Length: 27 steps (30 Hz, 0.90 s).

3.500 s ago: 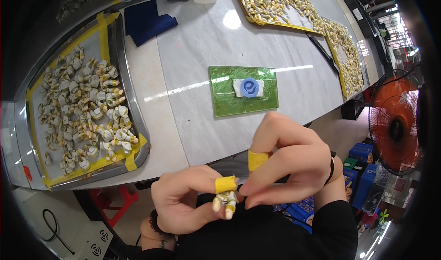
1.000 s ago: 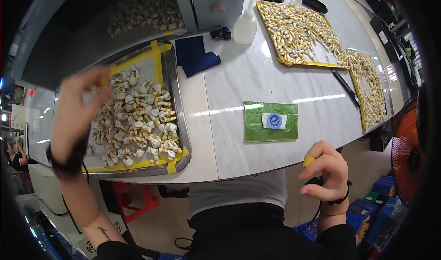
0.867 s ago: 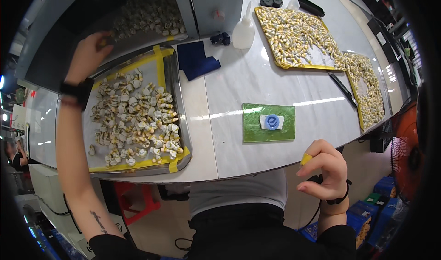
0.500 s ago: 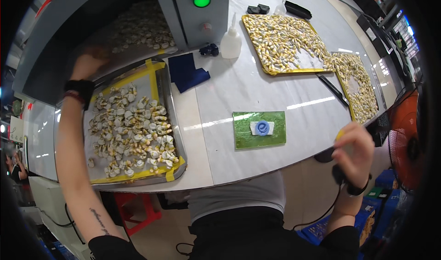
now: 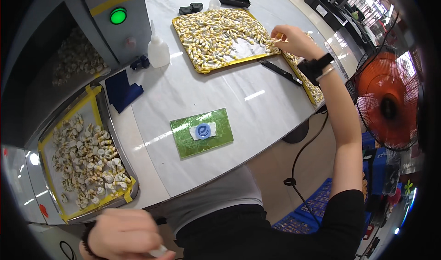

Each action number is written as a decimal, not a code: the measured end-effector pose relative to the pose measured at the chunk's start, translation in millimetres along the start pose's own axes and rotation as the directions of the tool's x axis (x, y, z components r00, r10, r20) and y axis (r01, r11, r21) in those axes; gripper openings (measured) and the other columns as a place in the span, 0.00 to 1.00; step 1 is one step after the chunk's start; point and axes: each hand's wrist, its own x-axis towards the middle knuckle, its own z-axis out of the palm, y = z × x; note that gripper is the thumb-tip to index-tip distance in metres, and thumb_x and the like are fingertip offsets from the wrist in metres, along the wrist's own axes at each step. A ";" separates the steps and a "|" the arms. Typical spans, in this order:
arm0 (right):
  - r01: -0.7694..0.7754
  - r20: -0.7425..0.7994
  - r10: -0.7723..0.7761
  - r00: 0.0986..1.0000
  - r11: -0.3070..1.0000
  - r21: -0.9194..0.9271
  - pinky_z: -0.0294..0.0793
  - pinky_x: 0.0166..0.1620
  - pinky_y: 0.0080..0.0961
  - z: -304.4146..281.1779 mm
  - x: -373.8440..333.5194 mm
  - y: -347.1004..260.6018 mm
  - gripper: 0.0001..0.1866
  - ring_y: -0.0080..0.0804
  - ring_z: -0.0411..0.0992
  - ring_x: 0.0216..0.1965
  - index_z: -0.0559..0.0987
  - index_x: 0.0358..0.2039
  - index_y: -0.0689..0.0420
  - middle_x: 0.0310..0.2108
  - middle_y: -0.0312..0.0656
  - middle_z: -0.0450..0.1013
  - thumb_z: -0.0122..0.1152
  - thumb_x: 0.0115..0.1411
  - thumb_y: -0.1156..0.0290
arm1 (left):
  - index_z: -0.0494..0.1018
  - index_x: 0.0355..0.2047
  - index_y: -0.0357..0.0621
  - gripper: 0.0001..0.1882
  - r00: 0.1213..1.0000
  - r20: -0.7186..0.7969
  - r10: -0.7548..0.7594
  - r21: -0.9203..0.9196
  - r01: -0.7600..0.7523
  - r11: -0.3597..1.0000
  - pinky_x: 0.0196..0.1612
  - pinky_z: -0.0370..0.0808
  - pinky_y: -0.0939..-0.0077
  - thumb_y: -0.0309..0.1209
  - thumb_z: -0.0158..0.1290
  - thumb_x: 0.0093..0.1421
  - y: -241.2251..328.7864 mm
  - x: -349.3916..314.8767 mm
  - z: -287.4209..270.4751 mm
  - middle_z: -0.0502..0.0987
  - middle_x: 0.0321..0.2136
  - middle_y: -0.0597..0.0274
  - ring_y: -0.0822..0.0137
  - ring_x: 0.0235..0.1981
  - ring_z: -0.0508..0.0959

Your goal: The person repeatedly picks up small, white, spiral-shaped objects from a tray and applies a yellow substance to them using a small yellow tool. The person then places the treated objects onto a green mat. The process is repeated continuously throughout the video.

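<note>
At the lower edge on the left, my left hand (image 5: pixel 126 234) is closed, slightly blurred, with a small white piece (image 5: pixel 158 251) between thumb and finger. My right hand (image 5: pixel 294 39) reaches to the far right, where two yellow-edged trays meet. Its thumb and forefinger pinch among small yellow-and-grey capsule-shaped pieces (image 5: pixel 229 23); their tips partly hide what they grip. On the table between my hands lies a green rectangular block (image 5: pixel 218 139), bearing a white patch with a blue putty-like ring (image 5: pixel 203 131).
A metal tray (image 5: pixel 121 173) of whitish, yellow-tipped pieces (image 5: pixel 87 159) stands left, beside a grey machine (image 5: pixel 124 42) with lit buttons. Nearby are a navy cloth (image 5: pixel 123 92) and a white squeeze bottle (image 5: pixel 158 52). A black knife-like tool (image 5: pixel 281 72) lies by the trays; an orange fan (image 5: pixel 388 104) stands right.
My left hand has left the machine opening and come back near my body with a small white piece. My right hand has reached from the table's edge out to the trays. The view has turned right.
</note>
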 end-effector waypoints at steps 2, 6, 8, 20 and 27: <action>-0.019 0.038 0.019 0.999 1.000 0.005 0.71 0.36 0.30 9.8 15.7 -9.4 0.10 0.40 0.71 0.31 0.75 0.33 0.61 0.29 0.48 0.73 0.57 0.49 0.74 | 0.67 0.18 0.38 0.09 1.000 0.020 0.002 -0.232 0.003 0.973 0.17 0.64 0.76 0.18 0.57 0.40 -4.5 -4.6 13.2 0.65 0.12 0.60 0.62 0.13 0.68; -0.008 0.030 0.004 1.000 0.991 0.136 0.71 0.35 0.30 21.8 27.1 -28.4 0.09 0.39 0.72 0.30 0.75 0.32 0.61 0.26 0.48 0.73 0.58 0.48 0.74 | 0.71 0.23 0.33 0.07 0.999 -0.045 -0.023 -0.443 0.001 0.897 0.17 0.64 0.74 0.22 0.58 0.44 -12.7 -19.5 31.2 0.68 0.13 0.59 0.63 0.13 0.69; -0.034 0.049 0.024 0.999 0.976 0.214 0.70 0.34 0.27 20.7 27.0 -37.6 0.08 0.35 0.71 0.27 0.75 0.31 0.61 0.24 0.45 0.73 0.59 0.49 0.74 | 0.73 0.28 0.31 0.10 0.995 -0.036 0.088 -0.514 -0.094 0.853 0.17 0.64 0.73 0.25 0.60 0.47 -31.8 -23.9 35.0 0.70 0.14 0.58 0.64 0.13 0.68; 0.038 -0.090 -0.027 0.996 0.992 0.123 0.70 0.31 0.30 15.2 13.1 -48.9 0.07 0.41 0.69 0.23 0.72 0.27 0.65 0.22 0.50 0.71 0.52 0.52 0.73 | 0.72 0.37 0.23 0.21 0.875 -0.285 -0.391 -0.859 -0.052 0.509 0.35 0.76 0.71 0.33 0.60 0.52 -57.8 -62.9 81.7 0.77 0.26 0.46 0.62 0.27 0.79; 0.176 -0.240 -0.147 0.960 0.979 0.101 0.65 0.27 0.35 15.0 -1.5 -67.6 0.09 0.45 0.64 0.19 0.69 0.24 0.64 0.17 0.51 0.65 0.44 0.55 0.72 | 0.70 0.36 0.27 0.23 0.789 -0.424 -0.445 -0.829 -0.140 0.541 0.35 0.77 0.70 0.38 0.60 0.53 -62.6 -53.9 96.1 0.77 0.25 0.48 0.61 0.29 0.79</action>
